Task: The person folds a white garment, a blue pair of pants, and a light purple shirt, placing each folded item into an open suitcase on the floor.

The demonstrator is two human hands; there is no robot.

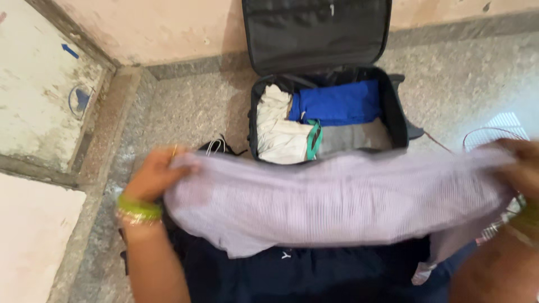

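Left hand (154, 177) pinching one end of a pale lilac shirt (337, 196), fingers curled shut over the cloth edge; green and gold bangles (137, 210) round the wrist just below. Right hand (519, 168) closed on the opposite end of the same shirt, blurred, grip bunched into the fabric. Shirt stretched flat and wide between the two hands, thin woven cotton with a fine stripe, soft and slightly creased, lower edge sagging in loose folds.

Beneath the shirt and the hands, dark navy cloth (303, 275), smooth and matte, a small white mark on it. Beyond the hands, on the far side of the stretched shirt, an open black suitcase (397, 106) of soft fabric, rectangular with rounded corners, lid (317, 33) propped upright against the wall. Inside, folded garments packed side by side: white crumpled cloth (278, 132), a bright blue folded piece (337, 104), a grey knit piece (353, 137), and a green band (314, 140) between white and grey. Just beyond the left hand, a small black item with white cords (216, 147), too unclear to name. Speckled grey stone floor (191, 106) all around, polished and grainy; worn, peeling plaster wall (151, 28) behind.
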